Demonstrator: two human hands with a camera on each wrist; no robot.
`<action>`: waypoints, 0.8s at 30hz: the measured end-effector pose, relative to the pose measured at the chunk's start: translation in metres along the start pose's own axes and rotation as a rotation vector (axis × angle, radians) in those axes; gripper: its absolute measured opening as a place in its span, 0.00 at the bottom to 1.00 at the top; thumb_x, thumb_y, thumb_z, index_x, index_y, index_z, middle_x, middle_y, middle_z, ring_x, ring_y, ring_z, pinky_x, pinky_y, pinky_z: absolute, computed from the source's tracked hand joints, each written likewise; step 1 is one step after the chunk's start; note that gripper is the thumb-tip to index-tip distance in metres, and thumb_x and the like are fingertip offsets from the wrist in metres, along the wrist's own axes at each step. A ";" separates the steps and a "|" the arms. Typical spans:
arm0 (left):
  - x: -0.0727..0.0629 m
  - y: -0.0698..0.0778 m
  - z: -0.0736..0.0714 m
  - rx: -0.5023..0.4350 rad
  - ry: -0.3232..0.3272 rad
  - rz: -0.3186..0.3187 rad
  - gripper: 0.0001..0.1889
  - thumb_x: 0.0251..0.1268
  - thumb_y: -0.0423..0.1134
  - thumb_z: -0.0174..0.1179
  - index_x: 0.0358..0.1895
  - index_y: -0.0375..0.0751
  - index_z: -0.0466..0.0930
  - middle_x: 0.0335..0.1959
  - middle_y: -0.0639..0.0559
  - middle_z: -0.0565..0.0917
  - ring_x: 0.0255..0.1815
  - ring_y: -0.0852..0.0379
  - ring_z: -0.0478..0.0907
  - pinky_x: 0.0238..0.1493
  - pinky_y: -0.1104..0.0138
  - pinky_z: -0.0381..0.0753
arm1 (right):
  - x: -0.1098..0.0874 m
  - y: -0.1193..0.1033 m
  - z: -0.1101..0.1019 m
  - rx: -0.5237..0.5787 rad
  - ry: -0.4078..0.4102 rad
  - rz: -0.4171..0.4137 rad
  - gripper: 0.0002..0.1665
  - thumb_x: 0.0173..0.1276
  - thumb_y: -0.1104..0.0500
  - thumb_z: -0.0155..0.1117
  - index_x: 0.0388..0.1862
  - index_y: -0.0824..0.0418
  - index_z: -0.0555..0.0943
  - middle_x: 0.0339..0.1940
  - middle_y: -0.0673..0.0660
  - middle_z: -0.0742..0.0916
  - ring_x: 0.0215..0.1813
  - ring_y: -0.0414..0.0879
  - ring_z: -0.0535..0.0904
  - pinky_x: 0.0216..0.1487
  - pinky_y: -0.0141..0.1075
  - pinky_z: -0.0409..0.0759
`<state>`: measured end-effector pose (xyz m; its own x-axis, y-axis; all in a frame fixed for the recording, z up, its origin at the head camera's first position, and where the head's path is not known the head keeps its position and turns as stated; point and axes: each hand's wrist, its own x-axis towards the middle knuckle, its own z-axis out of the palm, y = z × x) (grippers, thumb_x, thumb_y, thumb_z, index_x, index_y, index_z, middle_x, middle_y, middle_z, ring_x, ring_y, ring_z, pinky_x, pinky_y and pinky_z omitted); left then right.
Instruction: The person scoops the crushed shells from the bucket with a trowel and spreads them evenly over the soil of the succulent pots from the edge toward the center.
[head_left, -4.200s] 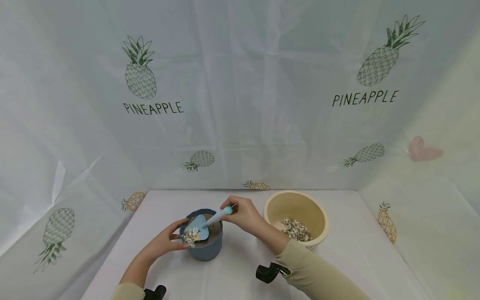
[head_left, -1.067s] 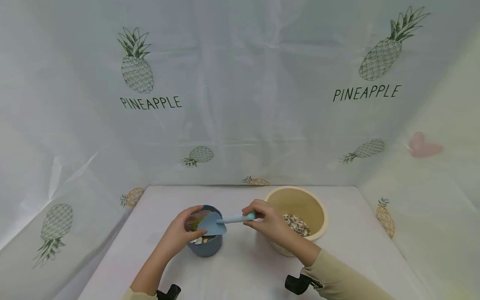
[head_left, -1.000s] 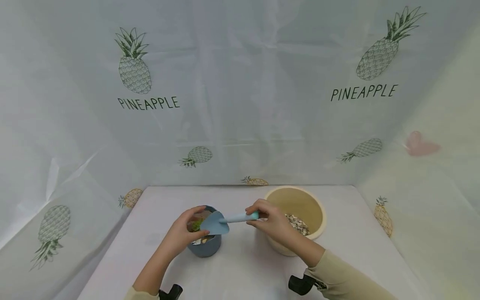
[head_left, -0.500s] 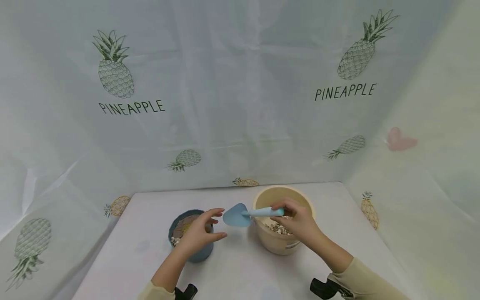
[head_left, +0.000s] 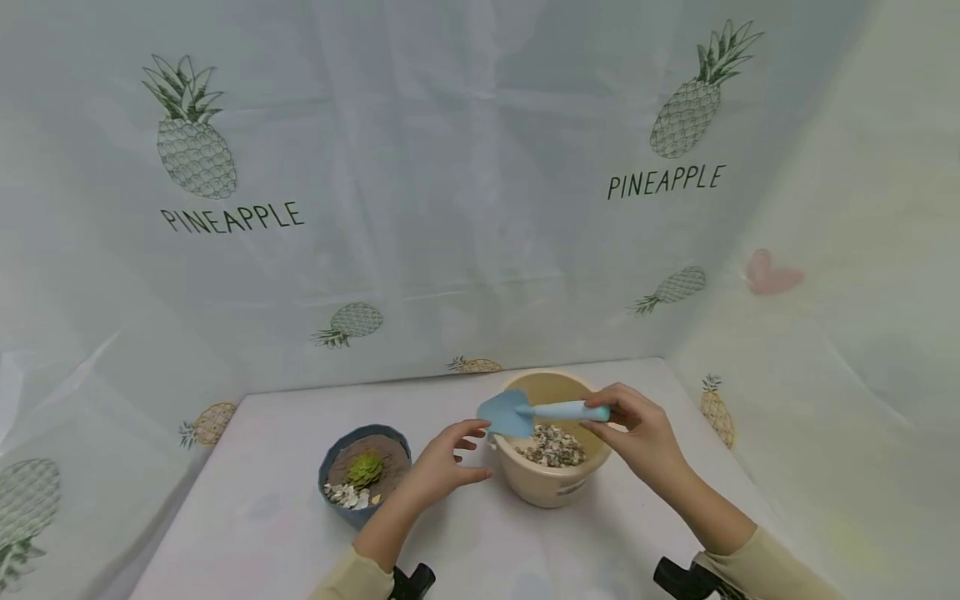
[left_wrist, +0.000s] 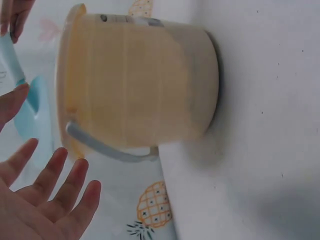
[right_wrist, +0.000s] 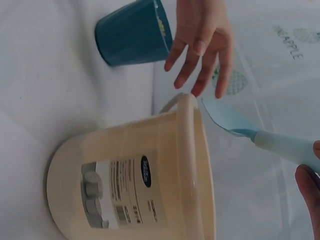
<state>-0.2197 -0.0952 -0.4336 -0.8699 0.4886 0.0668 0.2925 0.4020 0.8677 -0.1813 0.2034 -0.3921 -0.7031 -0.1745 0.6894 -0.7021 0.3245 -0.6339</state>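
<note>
My right hand pinches the end of the handle of a light blue trowel. Its blade is over the cream bucket, with no pebbles visible on it. Beside the blade tip is my left hand, fingers spread and slightly bent, holding nothing; whether it touches the blade I cannot tell. Mixed pebbles lie inside the bucket. To the left stands a blue pot with brown soil, a green succulent and pale stones along its near left side. The left wrist view shows the bucket's grey handle hanging down.
A white-covered table carries the pot and bucket. Behind and at the sides hangs a pale cloth printed with pineapples. The bucket's label faces the right wrist camera.
Earlier the trowel tipped pebbles into the pot, with my left hand at its rim. Both hands and the trowel have since moved right to the bucket, uncovering the succulent. The view turned right.
</note>
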 end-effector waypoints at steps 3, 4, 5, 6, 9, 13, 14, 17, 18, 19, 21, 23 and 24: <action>0.007 0.000 0.007 0.018 0.007 -0.014 0.34 0.56 0.39 0.72 0.67 0.42 0.70 0.57 0.44 0.75 0.56 0.42 0.74 0.54 0.46 0.74 | -0.001 -0.002 -0.009 -0.012 0.006 0.024 0.21 0.51 0.82 0.69 0.42 0.65 0.82 0.45 0.63 0.83 0.46 0.40 0.82 0.44 0.30 0.82; 0.010 0.000 0.008 0.022 0.011 -0.021 0.34 0.56 0.39 0.73 0.67 0.42 0.71 0.55 0.45 0.75 0.56 0.44 0.74 0.53 0.47 0.75 | -0.001 -0.002 -0.011 -0.019 0.011 0.027 0.21 0.52 0.82 0.69 0.42 0.64 0.82 0.45 0.62 0.83 0.46 0.39 0.82 0.44 0.30 0.82; 0.013 -0.001 0.009 0.031 0.015 -0.026 0.33 0.55 0.39 0.73 0.66 0.42 0.71 0.54 0.46 0.75 0.55 0.45 0.74 0.52 0.48 0.75 | -0.002 -0.002 -0.013 -0.032 0.018 0.030 0.22 0.52 0.81 0.69 0.43 0.64 0.82 0.45 0.62 0.83 0.46 0.38 0.82 0.44 0.30 0.82; 0.015 -0.001 0.010 0.041 0.018 -0.031 0.33 0.55 0.40 0.73 0.65 0.43 0.72 0.52 0.48 0.75 0.54 0.46 0.74 0.51 0.49 0.76 | -0.002 -0.002 -0.014 -0.050 0.021 0.028 0.21 0.52 0.81 0.69 0.43 0.64 0.82 0.45 0.62 0.83 0.47 0.38 0.82 0.44 0.30 0.81; 0.025 -0.002 0.013 0.072 0.024 -0.031 0.32 0.53 0.41 0.74 0.63 0.43 0.75 0.46 0.50 0.75 0.51 0.47 0.75 0.47 0.53 0.78 | -0.004 0.001 -0.018 -0.100 0.030 0.031 0.22 0.51 0.81 0.70 0.43 0.63 0.83 0.44 0.61 0.83 0.45 0.38 0.82 0.43 0.29 0.82; 0.034 -0.001 0.014 0.133 0.024 -0.027 0.29 0.50 0.44 0.76 0.58 0.42 0.79 0.40 0.52 0.73 0.45 0.51 0.74 0.42 0.59 0.77 | -0.006 0.007 -0.017 -0.192 0.014 0.057 0.21 0.50 0.79 0.72 0.40 0.61 0.83 0.41 0.57 0.84 0.42 0.38 0.81 0.41 0.27 0.82; 0.036 0.000 0.014 0.151 0.023 -0.024 0.29 0.50 0.45 0.77 0.57 0.42 0.80 0.38 0.51 0.73 0.43 0.52 0.73 0.40 0.60 0.75 | -0.006 0.009 -0.016 -0.219 0.008 0.065 0.21 0.50 0.79 0.73 0.40 0.61 0.83 0.41 0.55 0.84 0.41 0.39 0.81 0.40 0.27 0.82; 0.040 0.001 0.015 0.192 0.017 -0.040 0.28 0.48 0.46 0.77 0.54 0.41 0.82 0.36 0.51 0.72 0.37 0.54 0.69 0.36 0.63 0.69 | -0.007 0.016 -0.016 -0.294 -0.026 0.084 0.20 0.49 0.77 0.74 0.38 0.60 0.83 0.38 0.50 0.84 0.38 0.39 0.81 0.38 0.28 0.82; 0.041 0.002 0.015 0.199 0.013 -0.041 0.27 0.48 0.46 0.77 0.53 0.40 0.82 0.35 0.50 0.71 0.36 0.54 0.67 0.34 0.63 0.68 | -0.006 0.018 -0.016 -0.315 -0.037 0.087 0.20 0.49 0.77 0.75 0.38 0.60 0.83 0.37 0.49 0.83 0.38 0.39 0.81 0.38 0.28 0.82; 0.042 0.002 0.015 0.202 0.007 -0.040 0.26 0.48 0.45 0.77 0.52 0.39 0.82 0.34 0.49 0.71 0.35 0.54 0.66 0.33 0.64 0.66 | -0.006 0.021 -0.016 -0.334 -0.049 0.089 0.20 0.49 0.77 0.75 0.38 0.60 0.83 0.37 0.49 0.83 0.37 0.40 0.81 0.37 0.28 0.82; 0.045 0.003 0.015 0.197 -0.007 -0.038 0.25 0.49 0.44 0.77 0.50 0.37 0.82 0.33 0.49 0.70 0.34 0.54 0.64 0.33 0.64 0.65 | -0.004 0.028 -0.017 -0.364 -0.075 0.093 0.20 0.48 0.77 0.75 0.38 0.60 0.83 0.36 0.48 0.83 0.37 0.40 0.81 0.36 0.29 0.83; 0.047 0.002 0.016 0.179 -0.025 -0.038 0.24 0.50 0.42 0.77 0.49 0.37 0.82 0.32 0.48 0.70 0.34 0.54 0.64 0.33 0.63 0.65 | -0.001 0.035 -0.018 -0.386 -0.105 0.095 0.19 0.49 0.76 0.75 0.38 0.61 0.83 0.36 0.49 0.83 0.37 0.42 0.81 0.36 0.30 0.83; 0.048 0.002 0.016 0.171 -0.033 -0.041 0.23 0.50 0.42 0.77 0.49 0.37 0.82 0.33 0.49 0.71 0.36 0.54 0.66 0.34 0.63 0.66 | 0.000 0.038 -0.019 -0.393 -0.121 0.098 0.19 0.49 0.76 0.75 0.38 0.61 0.83 0.36 0.49 0.83 0.37 0.43 0.81 0.36 0.30 0.83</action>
<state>-0.2541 -0.0586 -0.4365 -0.8698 0.4931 0.0149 0.3229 0.5462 0.7729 -0.2060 0.2334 -0.4093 -0.7890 -0.2254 0.5716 -0.5512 0.6707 -0.4964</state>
